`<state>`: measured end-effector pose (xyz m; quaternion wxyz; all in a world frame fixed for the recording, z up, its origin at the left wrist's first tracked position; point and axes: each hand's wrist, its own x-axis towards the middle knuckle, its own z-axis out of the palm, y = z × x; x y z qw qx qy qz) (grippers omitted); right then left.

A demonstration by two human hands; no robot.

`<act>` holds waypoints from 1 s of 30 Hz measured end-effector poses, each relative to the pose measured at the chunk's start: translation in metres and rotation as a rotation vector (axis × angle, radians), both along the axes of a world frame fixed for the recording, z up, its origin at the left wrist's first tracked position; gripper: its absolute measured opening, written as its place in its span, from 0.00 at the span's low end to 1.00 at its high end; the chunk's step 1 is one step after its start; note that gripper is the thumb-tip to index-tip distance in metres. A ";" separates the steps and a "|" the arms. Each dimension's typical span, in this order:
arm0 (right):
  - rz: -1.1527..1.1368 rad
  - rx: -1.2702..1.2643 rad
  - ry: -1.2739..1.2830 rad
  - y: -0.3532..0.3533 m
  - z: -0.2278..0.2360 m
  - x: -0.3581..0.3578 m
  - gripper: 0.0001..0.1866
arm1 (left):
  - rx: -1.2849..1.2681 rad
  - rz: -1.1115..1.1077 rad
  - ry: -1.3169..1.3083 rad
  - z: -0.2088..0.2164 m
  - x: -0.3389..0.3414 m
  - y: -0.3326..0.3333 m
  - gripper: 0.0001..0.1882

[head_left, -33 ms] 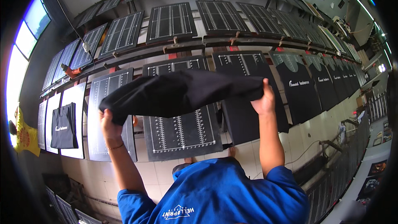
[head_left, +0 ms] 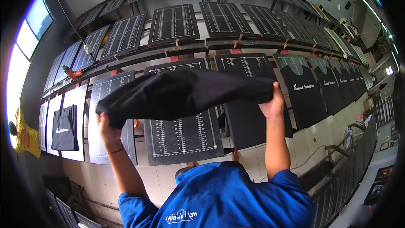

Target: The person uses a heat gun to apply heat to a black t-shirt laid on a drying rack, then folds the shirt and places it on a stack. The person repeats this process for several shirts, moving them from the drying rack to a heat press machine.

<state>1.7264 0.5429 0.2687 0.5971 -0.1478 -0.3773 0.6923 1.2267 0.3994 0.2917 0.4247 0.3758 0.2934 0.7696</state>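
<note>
Head camera view: we hold a black cloth (head_left: 173,95) aloft, strung between the fingers of both hands and raised over a dark board with white markings (head_left: 183,137). The fingers of our left hand (head_left: 109,131) are clamped on the cloth's left end, thumb on the near side; those tucked behind the fabric are hidden, and we cannot tell how they sit. Our right hand (head_left: 272,107) grips the opposite end, fingers together on the edge.

Between the two sets of fingers the fabric billows in loose folds, broad midway and narrower near the right fingertips. We judge it light, limp and soft, hardly fragile, with a matt face unlikely to slip. Its ends look the best places to hold, since the unsupported middle would probably flop. We cannot tell how many layers lie within our grip.

Both our arms reach forward, well apart, the left forearm (head_left: 126,169) slanting outward to its fingers, the right (head_left: 277,143) nearly straight. A bracelet (head_left: 115,150) circles the wrist below our left fingers.
</note>
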 end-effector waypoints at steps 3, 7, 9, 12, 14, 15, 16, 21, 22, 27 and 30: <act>-0.029 0.150 0.043 0.001 0.028 0.080 0.25 | 0.175 -0.052 -0.006 0.047 0.046 -0.009 0.26; -0.359 0.201 -0.208 0.013 0.105 0.177 0.20 | 0.159 0.163 0.117 0.090 0.144 0.012 0.23; -0.461 0.181 -0.424 0.035 0.129 0.214 0.19 | -0.115 0.203 0.112 0.098 0.187 0.047 0.20; -0.460 0.102 -0.678 0.080 0.131 0.267 0.19 | -0.164 0.155 0.069 0.068 0.238 0.115 0.13; -0.458 0.013 -0.676 0.119 0.109 0.286 0.18 | -0.193 0.337 0.466 0.002 0.196 0.163 0.15; -0.422 -0.001 -0.715 0.141 0.093 0.300 0.16 | -0.178 0.402 0.622 -0.002 0.224 0.179 0.15; -0.491 -0.021 -0.772 0.144 0.094 0.313 0.14 | -0.258 0.199 0.331 0.019 0.274 0.192 0.12; -0.423 -0.089 -0.405 0.126 0.138 0.324 0.14 | -0.112 -0.091 -0.171 0.074 0.300 0.190 0.07; -0.304 -0.018 -0.321 0.117 0.141 0.337 0.14 | -0.064 -0.046 -0.184 0.081 0.307 0.177 0.09; -0.485 -0.238 -0.671 0.022 0.123 0.360 0.18 | -0.271 0.120 0.014 0.071 0.363 0.058 0.21; -0.377 -0.304 -0.769 -0.010 0.043 0.378 0.19 | -0.566 0.247 0.120 0.013 0.384 0.007 0.28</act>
